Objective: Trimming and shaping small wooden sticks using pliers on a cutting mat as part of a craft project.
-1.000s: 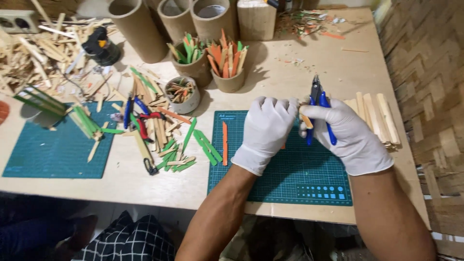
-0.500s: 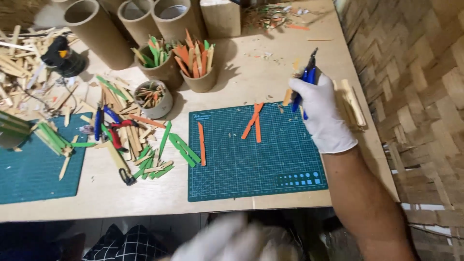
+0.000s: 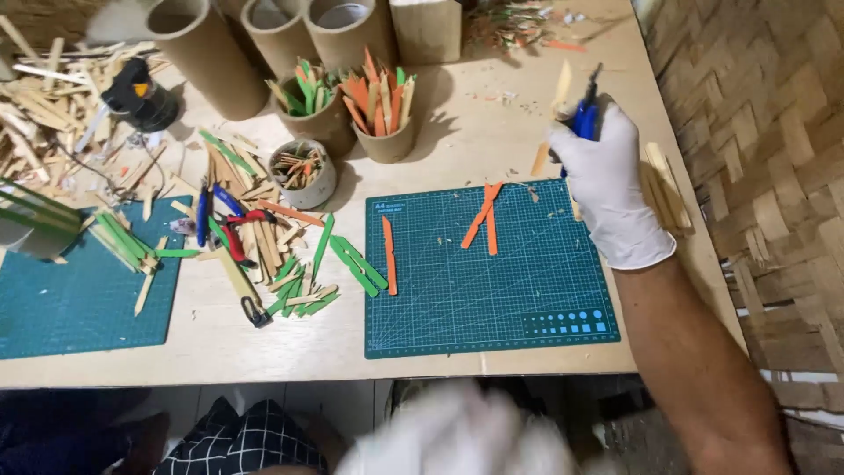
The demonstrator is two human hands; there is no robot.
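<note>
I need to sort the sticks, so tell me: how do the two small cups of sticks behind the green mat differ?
The left cup holds mostly green sticks; the right cup holds mostly orange and plain wooden ones. The left cup stands nearer the tall cardboard tubes; the right cup stands nearer the green mat. Both are small, round, tan, upright, with sticks fanning out of the top.

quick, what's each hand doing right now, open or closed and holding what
Left hand: blurred at the bottom edge of the view, below the table; cannot tell whether it is open or closed.
Right hand: closed on blue-handled pliers and a pale wooden stick.
</note>
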